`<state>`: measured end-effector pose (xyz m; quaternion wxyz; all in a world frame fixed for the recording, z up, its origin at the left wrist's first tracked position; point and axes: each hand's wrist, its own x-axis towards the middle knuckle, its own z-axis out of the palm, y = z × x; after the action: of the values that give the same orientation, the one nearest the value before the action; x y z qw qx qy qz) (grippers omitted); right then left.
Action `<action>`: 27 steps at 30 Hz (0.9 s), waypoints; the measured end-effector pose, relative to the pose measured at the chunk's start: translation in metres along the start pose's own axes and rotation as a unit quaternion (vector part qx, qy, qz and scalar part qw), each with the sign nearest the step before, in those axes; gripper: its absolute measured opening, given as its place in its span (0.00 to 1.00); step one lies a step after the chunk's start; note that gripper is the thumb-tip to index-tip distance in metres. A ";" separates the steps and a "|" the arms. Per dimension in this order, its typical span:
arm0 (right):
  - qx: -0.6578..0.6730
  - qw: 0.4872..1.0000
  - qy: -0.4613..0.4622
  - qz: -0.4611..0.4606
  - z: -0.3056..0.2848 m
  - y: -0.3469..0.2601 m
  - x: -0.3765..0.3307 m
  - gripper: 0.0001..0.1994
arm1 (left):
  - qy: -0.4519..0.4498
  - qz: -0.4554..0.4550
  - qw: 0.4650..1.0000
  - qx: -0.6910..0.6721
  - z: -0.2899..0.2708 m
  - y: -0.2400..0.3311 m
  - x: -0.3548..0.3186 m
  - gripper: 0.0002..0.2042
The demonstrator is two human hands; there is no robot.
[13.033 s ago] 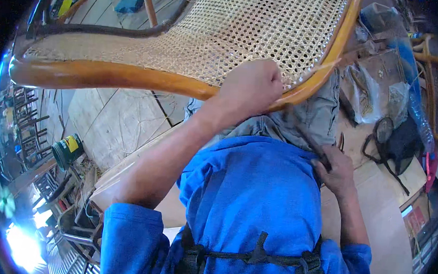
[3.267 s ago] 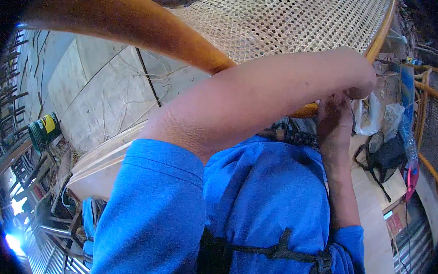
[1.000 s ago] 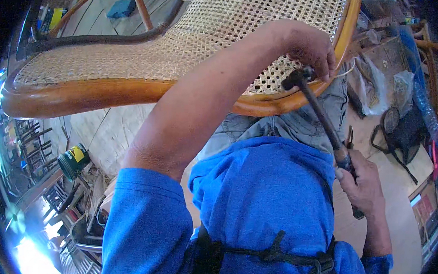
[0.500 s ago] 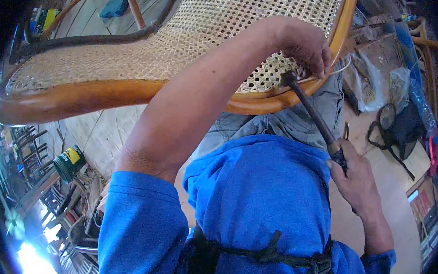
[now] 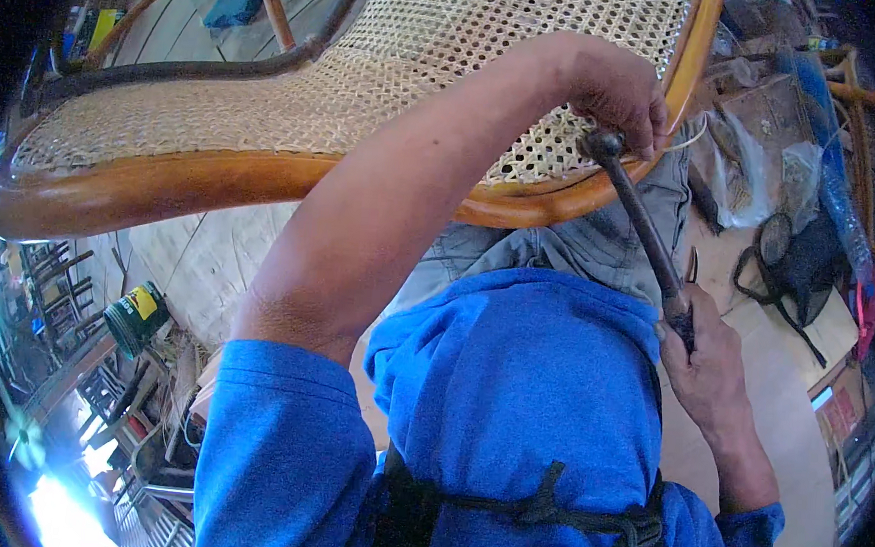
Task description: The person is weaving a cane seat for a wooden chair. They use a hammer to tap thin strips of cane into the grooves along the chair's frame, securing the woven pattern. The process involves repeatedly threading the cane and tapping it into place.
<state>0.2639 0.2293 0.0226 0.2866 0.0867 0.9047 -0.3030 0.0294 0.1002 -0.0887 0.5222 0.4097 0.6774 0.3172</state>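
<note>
A cane-webbed chair with an orange-brown rattan rim lies across my lap. My left hand is over the near right corner of the webbing, its fingers closed and pointing down at the rim. What they pinch is hidden. A thin pale cane strip curves out beside those fingers. My right hand is wrapped round the handle of a hammer. The dark hammer head is just left of my left fingertips, above the edge of the webbing.
To the right are clear plastic bags, a black cloth item with straps and a bubble-wrapped bundle. A green bucket stands at the left, near stacked chair frames. A blue cloth lies on the far floor.
The hammer head has risen a little off the rim and shifted slightly right, toward my left fingers. My left hand stays at nearly the same spot on the corner.
</note>
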 end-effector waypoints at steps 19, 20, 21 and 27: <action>-0.011 0.997 -0.075 0.001 -0.026 -0.025 0.010 0.16 | 0.003 -0.008 0.999 -0.032 0.000 0.001 -0.004 0.14; -0.015 0.998 -0.062 -0.021 -0.023 -0.023 0.009 0.16 | -0.001 -0.013 0.999 -0.036 -0.001 0.002 -0.006 0.14; -0.021 0.998 -0.045 -0.036 -0.020 -0.022 0.007 0.16 | -0.010 -0.012 0.999 -0.039 -0.002 0.004 -0.005 0.14; -0.070 0.992 -0.109 0.001 -0.013 -0.018 0.013 0.15 | -0.016 -0.003 0.999 -0.040 -0.002 0.003 -0.009 0.16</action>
<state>0.2419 0.2226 0.0324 0.3889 0.0334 0.8871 -0.2463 0.0291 0.0940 -0.0813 0.5497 0.3913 0.6572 0.3359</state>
